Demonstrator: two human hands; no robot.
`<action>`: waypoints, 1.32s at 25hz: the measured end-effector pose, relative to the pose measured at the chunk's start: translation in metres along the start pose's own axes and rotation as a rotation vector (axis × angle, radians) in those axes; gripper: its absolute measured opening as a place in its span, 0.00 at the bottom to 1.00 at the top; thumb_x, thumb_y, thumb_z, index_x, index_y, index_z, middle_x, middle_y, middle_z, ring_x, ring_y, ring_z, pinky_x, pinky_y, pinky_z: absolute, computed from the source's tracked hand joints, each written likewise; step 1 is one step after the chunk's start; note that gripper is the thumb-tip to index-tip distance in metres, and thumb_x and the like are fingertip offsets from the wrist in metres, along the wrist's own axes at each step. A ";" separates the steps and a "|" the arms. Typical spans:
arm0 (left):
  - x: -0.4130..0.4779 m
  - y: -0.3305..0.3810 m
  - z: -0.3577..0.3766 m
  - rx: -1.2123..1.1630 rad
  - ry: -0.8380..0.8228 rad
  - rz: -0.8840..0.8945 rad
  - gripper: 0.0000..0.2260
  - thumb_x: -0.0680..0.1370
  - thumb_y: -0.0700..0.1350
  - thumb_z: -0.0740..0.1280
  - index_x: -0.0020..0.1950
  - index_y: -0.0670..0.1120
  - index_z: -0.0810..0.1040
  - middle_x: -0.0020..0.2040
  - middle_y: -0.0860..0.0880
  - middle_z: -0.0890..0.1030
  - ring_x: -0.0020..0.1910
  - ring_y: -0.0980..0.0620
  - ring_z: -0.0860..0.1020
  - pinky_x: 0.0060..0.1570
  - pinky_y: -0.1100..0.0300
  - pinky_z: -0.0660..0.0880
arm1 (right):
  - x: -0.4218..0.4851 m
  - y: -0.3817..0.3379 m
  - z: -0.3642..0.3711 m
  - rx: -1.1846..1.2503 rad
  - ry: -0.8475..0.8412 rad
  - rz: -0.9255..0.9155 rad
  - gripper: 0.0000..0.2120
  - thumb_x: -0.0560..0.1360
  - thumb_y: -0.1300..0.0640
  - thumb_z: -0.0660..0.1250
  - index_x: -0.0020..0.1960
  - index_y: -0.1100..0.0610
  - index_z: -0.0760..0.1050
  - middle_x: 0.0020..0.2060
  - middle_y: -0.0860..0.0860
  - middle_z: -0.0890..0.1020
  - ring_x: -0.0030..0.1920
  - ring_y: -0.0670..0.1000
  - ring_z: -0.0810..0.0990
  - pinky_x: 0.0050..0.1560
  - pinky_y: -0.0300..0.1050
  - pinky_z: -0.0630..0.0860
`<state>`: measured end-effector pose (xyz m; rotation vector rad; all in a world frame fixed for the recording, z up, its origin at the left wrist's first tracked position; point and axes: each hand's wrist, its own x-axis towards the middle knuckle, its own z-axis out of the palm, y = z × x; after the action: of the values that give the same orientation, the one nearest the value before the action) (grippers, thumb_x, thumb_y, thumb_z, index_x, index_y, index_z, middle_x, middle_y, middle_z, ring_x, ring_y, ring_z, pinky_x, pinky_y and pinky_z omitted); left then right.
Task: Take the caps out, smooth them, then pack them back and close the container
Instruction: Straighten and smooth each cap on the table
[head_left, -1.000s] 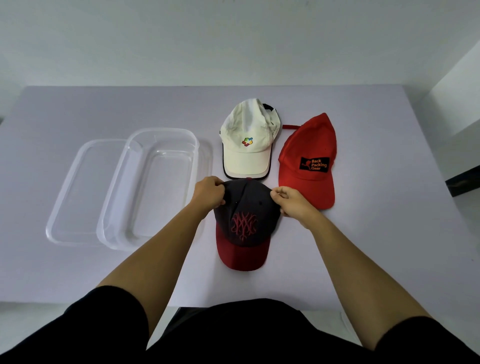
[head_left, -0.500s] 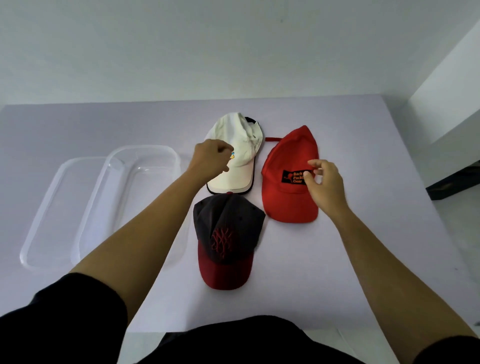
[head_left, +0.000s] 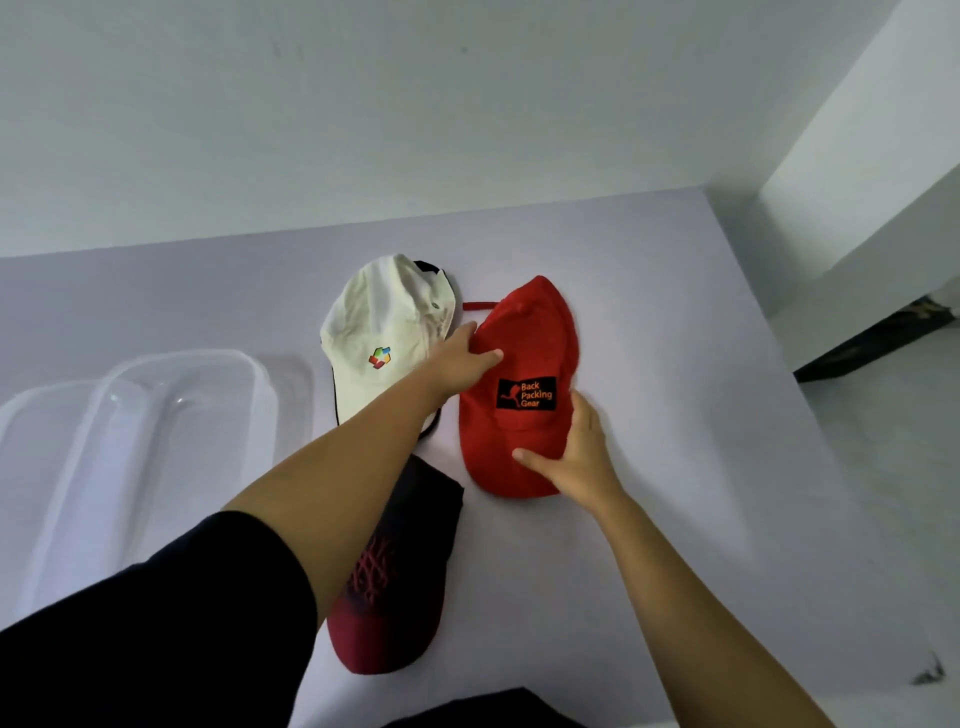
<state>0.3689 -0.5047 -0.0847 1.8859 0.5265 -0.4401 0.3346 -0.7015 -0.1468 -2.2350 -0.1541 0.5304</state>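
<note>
Tabletop (head_left: 675, 415) in lilac, white wall (head_left: 415, 130) behind — red cap (head_left: 530, 322) under flat left hand (head_left: 457, 364), gripped by right hand (head_left: 582, 452).
</note>
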 end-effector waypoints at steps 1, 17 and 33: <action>0.006 -0.001 0.003 0.017 0.015 0.010 0.21 0.78 0.47 0.64 0.70 0.44 0.67 0.65 0.45 0.74 0.61 0.47 0.75 0.60 0.53 0.74 | 0.004 0.000 -0.005 0.031 0.033 -0.023 0.47 0.66 0.46 0.74 0.75 0.59 0.52 0.73 0.55 0.59 0.74 0.54 0.57 0.73 0.49 0.57; -0.001 0.006 0.020 -0.322 0.052 0.181 0.12 0.81 0.49 0.59 0.38 0.49 0.67 0.33 0.53 0.67 0.32 0.56 0.65 0.32 0.63 0.62 | 0.062 -0.014 -0.079 0.755 -0.285 -0.010 0.04 0.75 0.54 0.63 0.46 0.55 0.71 0.44 0.50 0.78 0.45 0.46 0.76 0.53 0.40 0.74; -0.007 -0.005 0.043 -0.174 -0.019 0.218 0.13 0.81 0.54 0.58 0.53 0.47 0.78 0.45 0.49 0.80 0.44 0.54 0.78 0.46 0.61 0.75 | 0.032 0.000 -0.084 0.504 -0.248 -0.009 0.05 0.78 0.54 0.62 0.47 0.54 0.67 0.38 0.48 0.80 0.35 0.44 0.79 0.36 0.37 0.75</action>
<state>0.3578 -0.5443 -0.1000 1.7462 0.3306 -0.2602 0.3996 -0.7512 -0.1085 -1.6759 -0.1391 0.7501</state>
